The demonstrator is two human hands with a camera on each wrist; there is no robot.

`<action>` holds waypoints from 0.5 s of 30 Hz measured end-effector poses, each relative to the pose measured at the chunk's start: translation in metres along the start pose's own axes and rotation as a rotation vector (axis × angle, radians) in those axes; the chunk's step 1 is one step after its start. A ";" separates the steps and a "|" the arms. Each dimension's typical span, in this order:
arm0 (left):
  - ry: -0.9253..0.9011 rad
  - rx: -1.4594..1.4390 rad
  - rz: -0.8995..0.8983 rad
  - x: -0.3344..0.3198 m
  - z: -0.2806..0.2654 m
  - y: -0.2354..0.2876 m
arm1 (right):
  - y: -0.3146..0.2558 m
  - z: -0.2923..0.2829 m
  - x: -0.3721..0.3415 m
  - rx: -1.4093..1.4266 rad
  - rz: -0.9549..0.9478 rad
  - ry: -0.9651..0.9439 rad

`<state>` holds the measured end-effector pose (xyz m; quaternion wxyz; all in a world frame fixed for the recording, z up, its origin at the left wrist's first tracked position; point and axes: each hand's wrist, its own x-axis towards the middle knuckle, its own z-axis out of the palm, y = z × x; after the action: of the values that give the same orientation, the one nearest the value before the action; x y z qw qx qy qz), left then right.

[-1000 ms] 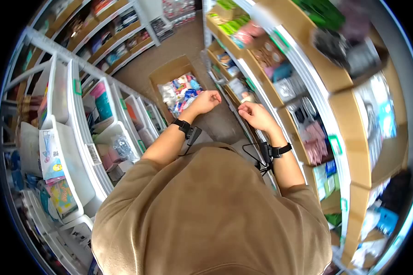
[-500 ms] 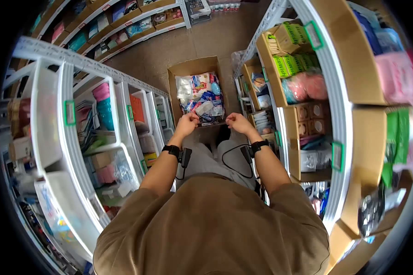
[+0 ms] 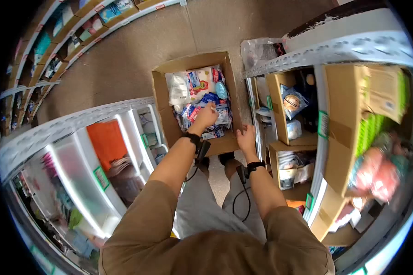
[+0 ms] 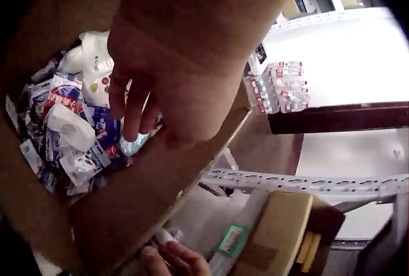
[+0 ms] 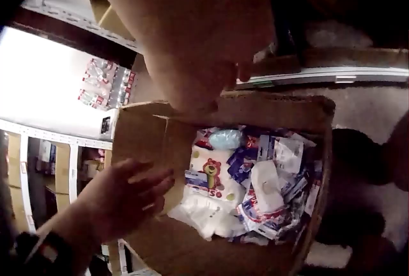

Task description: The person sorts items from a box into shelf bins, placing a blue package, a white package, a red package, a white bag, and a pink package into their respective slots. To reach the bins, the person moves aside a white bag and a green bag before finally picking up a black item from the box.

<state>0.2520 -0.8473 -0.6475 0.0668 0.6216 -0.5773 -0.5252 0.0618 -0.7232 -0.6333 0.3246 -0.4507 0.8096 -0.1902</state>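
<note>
An open cardboard box (image 3: 159, 96) stands on the floor by the person's feet, filled with several blue, red and white plastic packets (image 4: 105, 119). At its far side are a white package with a red bear print (image 5: 214, 170) and a rounded light-blue packet (image 3: 221, 90). The left hand (image 3: 206, 118) reaches over the packets, fingers loosely bent with nothing held between them. Beside the box's right wall is the right hand (image 3: 247, 137), its fingers relaxed and holding nothing. A white pack (image 4: 71, 126) lies on top of the other packets.
White plastic bins (image 3: 73, 169) line the left shelf. On the right, a metal rack (image 3: 344, 48) carries cardboard bins (image 3: 342, 123) with bagged goods. A clear plastic bag (image 3: 258, 52) lies on the floor beyond the box's right corner. More shelves (image 3: 46, 50) stand at the far left.
The person has moved closer to the box and turned, so the shelves have swung round in view. The left hand has gone from the near rim to over the packets; the right is now beside the box.
</note>
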 end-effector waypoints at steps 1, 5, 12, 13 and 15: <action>-0.007 -0.011 -0.006 0.027 0.011 -0.012 | 0.005 0.011 0.008 -0.012 0.005 -0.006; 0.035 0.112 -0.022 0.116 0.059 -0.044 | 0.022 0.030 0.036 0.011 0.189 -0.065; -0.083 0.288 0.004 0.219 0.150 -0.125 | 0.019 0.011 0.065 -0.382 0.029 -0.296; -0.123 0.368 -0.034 0.216 0.153 -0.121 | 0.021 0.011 0.067 -0.400 0.040 -0.301; -0.015 0.297 -0.098 0.224 0.168 -0.146 | 0.019 0.014 0.068 -0.425 0.003 -0.287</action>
<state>0.1745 -0.8887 -0.9508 -0.0558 0.6481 -0.6183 -0.4410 0.0343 -0.7712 -0.6788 0.3344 -0.5300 0.7776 0.0507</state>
